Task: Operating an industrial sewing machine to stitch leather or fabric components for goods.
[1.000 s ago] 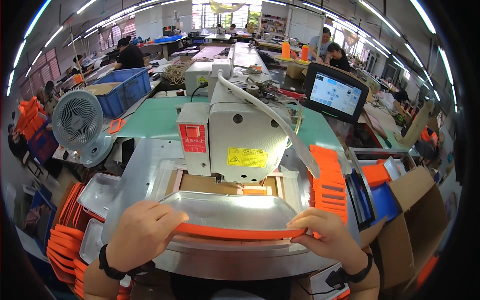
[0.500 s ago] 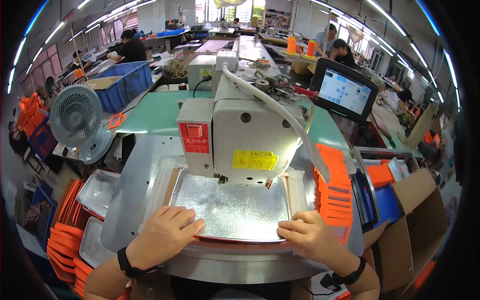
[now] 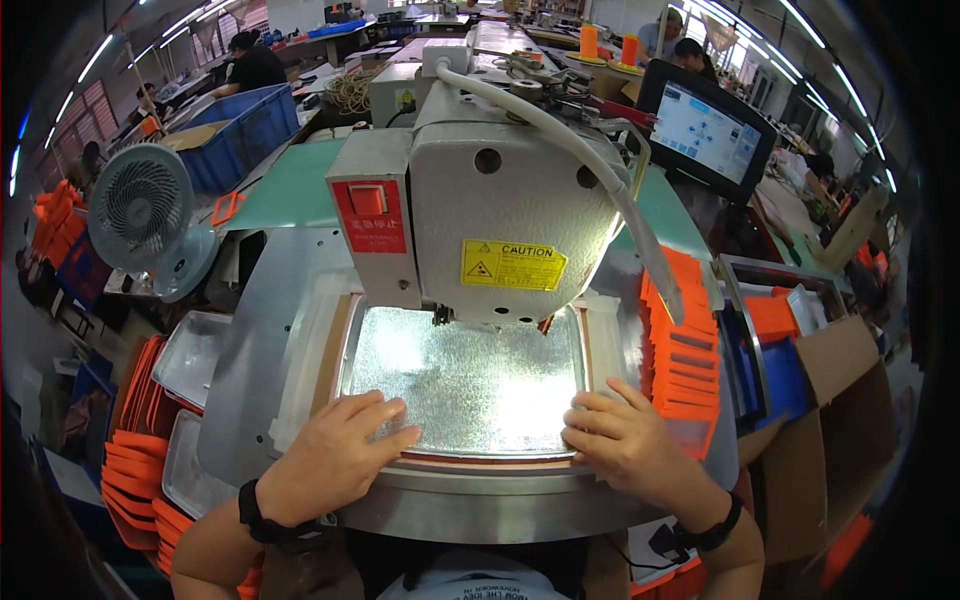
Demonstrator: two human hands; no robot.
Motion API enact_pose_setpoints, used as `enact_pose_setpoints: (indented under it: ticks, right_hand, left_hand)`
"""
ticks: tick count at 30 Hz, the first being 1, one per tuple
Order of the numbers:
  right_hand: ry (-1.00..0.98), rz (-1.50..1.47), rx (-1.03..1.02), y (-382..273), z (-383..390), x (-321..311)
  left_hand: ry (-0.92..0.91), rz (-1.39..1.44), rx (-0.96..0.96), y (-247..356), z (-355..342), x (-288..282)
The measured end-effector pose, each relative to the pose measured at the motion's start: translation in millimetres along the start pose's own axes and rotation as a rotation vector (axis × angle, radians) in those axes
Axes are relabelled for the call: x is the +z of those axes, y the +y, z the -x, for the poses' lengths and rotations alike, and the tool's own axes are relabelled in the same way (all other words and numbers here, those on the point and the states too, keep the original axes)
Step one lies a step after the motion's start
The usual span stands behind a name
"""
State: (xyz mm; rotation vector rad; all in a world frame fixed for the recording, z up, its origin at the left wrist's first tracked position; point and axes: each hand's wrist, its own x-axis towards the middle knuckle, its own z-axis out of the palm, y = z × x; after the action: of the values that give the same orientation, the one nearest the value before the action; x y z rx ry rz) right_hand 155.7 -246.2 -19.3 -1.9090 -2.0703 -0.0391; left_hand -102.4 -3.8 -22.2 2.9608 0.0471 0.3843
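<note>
A silver, foil-textured tray (image 3: 460,355) lies flat under the head of a grey industrial sewing machine (image 3: 490,200), inside a pale frame (image 3: 604,345) on the metal bed. My left hand (image 3: 345,450) rests at the tray's lower left corner, fingers bent loosely and apart on the edge. At the lower right corner, my right hand (image 3: 628,445) has its fingers spread over the rim and frame. Just right of the frame is a row of orange pieces (image 3: 678,340).
Left are stacked orange pieces (image 3: 135,470), silver trays (image 3: 190,355), a fan (image 3: 140,215) and a blue crate (image 3: 240,150). Right stand a touchscreen (image 3: 700,130) and a cardboard box (image 3: 840,450). Green boards (image 3: 285,195) flank the machine. Co-workers (image 3: 247,65) sit and stand farther back.
The tray has gone from raised and tilted in both hands to flat under the machine head. My fingers have loosened from gripping its edge. The view has tilted down.
</note>
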Motion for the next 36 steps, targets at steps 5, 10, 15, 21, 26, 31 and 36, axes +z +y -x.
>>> enact_pose_setpoints:
  ticks: [5,10,15,21,26,31,36]
  right_hand:
    - [0.042,-0.009,0.027,-6.4,2.7,8.0]
    - [0.099,-0.125,0.048,0.1,4.5,8.7]
    - [0.116,-0.160,-0.007,2.5,-2.0,5.6]
    - [0.151,-0.224,-0.017,7.0,1.9,11.8]
    - [0.143,-0.286,0.001,9.7,4.8,10.4]
    - [0.075,-0.521,0.076,27.1,8.3,9.3]
    - [0.261,-0.299,0.080,81.1,-17.5,14.1]
  left_hand:
    - [-0.069,0.106,-0.003,4.0,-7.8,-9.8]
    - [-0.388,0.052,-0.044,-5.7,-46.3,-23.1]
    - [-0.350,-0.198,0.169,-22.1,-85.2,-12.0]
    - [-0.561,0.117,0.122,-52.0,-121.8,4.5]
    - [-0.573,0.151,0.168,-48.5,-121.4,0.8]
    - [-0.616,0.233,0.121,-31.6,-113.7,-4.6]
    - [-0.697,0.175,0.157,-29.3,-119.8,-5.3]
